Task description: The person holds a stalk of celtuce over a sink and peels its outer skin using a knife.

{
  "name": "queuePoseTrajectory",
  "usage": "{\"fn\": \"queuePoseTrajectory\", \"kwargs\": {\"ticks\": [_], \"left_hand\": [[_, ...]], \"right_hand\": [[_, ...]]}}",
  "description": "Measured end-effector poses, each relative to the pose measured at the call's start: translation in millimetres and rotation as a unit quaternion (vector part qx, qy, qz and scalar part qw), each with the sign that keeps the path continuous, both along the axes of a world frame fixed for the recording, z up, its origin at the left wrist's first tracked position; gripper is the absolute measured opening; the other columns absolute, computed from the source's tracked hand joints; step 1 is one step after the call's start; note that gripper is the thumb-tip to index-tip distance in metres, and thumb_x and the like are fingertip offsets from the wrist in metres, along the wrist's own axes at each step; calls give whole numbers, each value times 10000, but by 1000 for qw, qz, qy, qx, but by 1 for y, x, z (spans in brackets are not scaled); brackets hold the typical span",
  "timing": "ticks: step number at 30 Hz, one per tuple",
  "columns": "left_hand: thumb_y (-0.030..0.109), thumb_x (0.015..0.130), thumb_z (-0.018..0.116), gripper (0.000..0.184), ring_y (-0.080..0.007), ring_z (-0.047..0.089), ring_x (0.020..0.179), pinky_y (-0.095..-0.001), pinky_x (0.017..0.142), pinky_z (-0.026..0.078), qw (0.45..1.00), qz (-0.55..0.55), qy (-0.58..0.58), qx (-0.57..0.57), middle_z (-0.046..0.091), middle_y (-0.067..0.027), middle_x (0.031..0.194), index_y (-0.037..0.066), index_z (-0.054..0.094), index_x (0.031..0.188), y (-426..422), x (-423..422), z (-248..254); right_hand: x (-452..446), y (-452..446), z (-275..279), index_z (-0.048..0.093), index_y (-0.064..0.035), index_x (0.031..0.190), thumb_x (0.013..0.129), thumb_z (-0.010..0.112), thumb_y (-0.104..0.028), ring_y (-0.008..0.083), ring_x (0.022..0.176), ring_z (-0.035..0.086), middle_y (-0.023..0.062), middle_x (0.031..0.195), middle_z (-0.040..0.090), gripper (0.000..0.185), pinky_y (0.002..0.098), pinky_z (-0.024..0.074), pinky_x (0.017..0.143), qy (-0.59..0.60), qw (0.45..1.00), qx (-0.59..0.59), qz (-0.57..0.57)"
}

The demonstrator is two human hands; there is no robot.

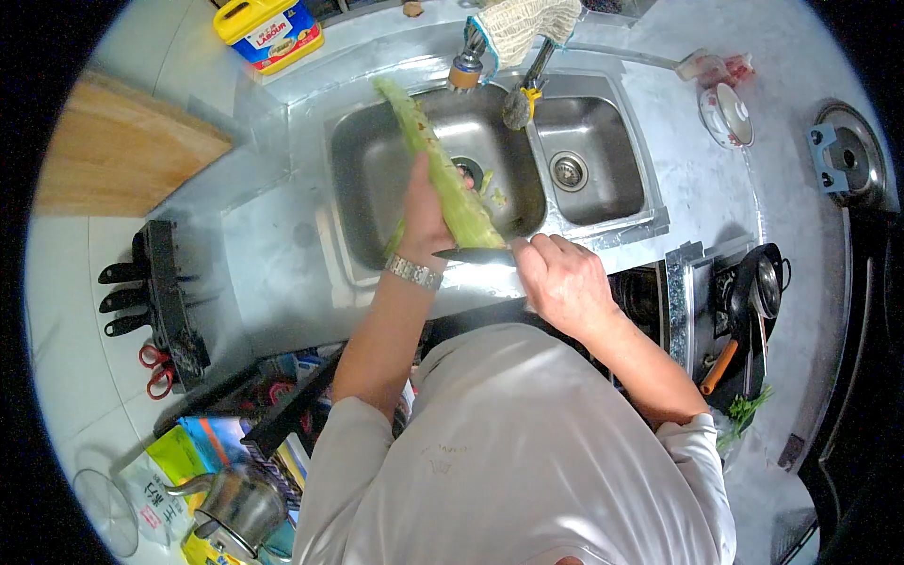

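Note:
A long pale green vegetable stalk (441,169) slants across the larger sink basin, its thick end towards me. My left hand (427,209), with a metal watch on the wrist, is wrapped round the stalk from the left and below. In my right hand (565,282) is a knife (476,255), the fingers closed round its handle. The dark blade points left and lies at the stalk's thick lower end; whether it touches cannot be made out. Small green scraps (498,196) lie in the basin near the drain.
The smaller basin (603,188) is on the right, with the faucet and a cloth behind. A knife rack (169,301) with red scissors hangs at the left. A yellow jug (270,36) stands at the back. A wok (753,292) and a lidded pot (726,117) are on the right.

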State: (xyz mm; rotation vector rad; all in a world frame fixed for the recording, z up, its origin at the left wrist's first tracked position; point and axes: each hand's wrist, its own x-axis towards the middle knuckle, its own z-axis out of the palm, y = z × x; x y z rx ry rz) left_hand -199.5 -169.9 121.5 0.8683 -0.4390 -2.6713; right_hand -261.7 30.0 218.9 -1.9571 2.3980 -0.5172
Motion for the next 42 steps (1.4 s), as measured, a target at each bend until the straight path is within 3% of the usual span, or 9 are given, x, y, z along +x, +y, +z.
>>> {"fn": "queuePoseTrajectory", "kwargs": {"ticks": [7, 12, 16, 18, 24, 31, 33, 36, 42], "left_hand": [[540, 981, 458, 457, -200, 615, 685, -335, 638, 547, 1000, 5, -12, -11, 604, -71, 747, 90, 536, 987, -8, -3, -10], [539, 972, 476, 438, -202, 617, 655, -331, 589, 542, 994, 52, -81, -59, 604, -71, 751, 107, 530, 1014, 2, -3, -7], [532, 968, 496, 458, -201, 613, 663, -354, 598, 524, 999, 29, -34, -9, 587, -64, 764, 79, 556, 991, -5, 0, -15], [527, 966, 506, 449, -207, 609, 648, -363, 596, 527, 995, 43, -79, -51, 585, -65, 761, 81, 557, 980, -6, 1, -15], [516, 957, 534, 433, -210, 604, 644, -375, 595, 531, 993, 106, -38, -22, 592, -72, 771, 86, 547, 1012, -3, 3, -11], [500, 973, 515, 402, -208, 610, 647, -362, 604, 535, 996, 59, -52, -38, 591, -71, 775, 106, 533, 1047, -5, 9, -6], [503, 975, 506, 401, -201, 617, 656, -357, 596, 540, 999, 29, -29, 11, 593, -68, 776, 112, 533, 1062, -6, 11, -8], [504, 978, 495, 406, -192, 620, 663, -354, 584, 539, 998, 44, -27, -29, 596, -66, 779, 110, 531, 1074, 1, 15, 2], [510, 983, 474, 420, -185, 626, 677, -352, 582, 540, 997, 23, -45, -54, 603, -68, 835, 106, 530, 1084, -1, 11, 1]], "right_hand": [[-4, 5, -2, 562, -39, 988, 755, 591, -95, 260, 692, 620, 83, 797, 554, 241, 376, 528, 581, 21, 1000, 9, -15], [-2, 0, -11, 547, -43, 951, 748, 596, -80, 272, 683, 630, 88, 788, 559, 212, 382, 530, 560, 16, 999, 33, -23], [-6, -13, -15, 521, -54, 890, 756, 588, -71, 281, 683, 642, 97, 760, 559, 151, 389, 537, 560, 12, 999, 28, -17], [-4, -15, -17, 511, -58, 872, 760, 585, -69, 283, 683, 646, 100, 750, 561, 134, 392, 539, 560, 13, 1000, 20, -12], [3, -25, -20, 496, -53, 852, 775, 577, -65, 294, 673, 651, 103, 744, 570, 113, 405, 539, 551, -27, 997, 45, -54], [-10, -31, -29, 478, -50, 840, 780, 569, -64, 302, 668, 648, 116, 750, 578, 110, 411, 532, 563, -15, 999, -27, 13], [-13, -34, -36, 477, -52, 841, 776, 569, -63, 302, 669, 647, 115, 751, 581, 113, 409, 531, 567, -10, 999, -40, 33], [-14, -39, -46, 492, -44, 855, 818, 573, -72, 327, 665, 645, 134, 731, 591, 93, 425, 528, 578, -32, 999, -19, 5], [-11, -27, -44, 569, -23, 929, 917, 590, -130, 390, 665, 632, 185, 759, 637, 110, 463, 513, 611, -185, 980, -25, -67]]}}
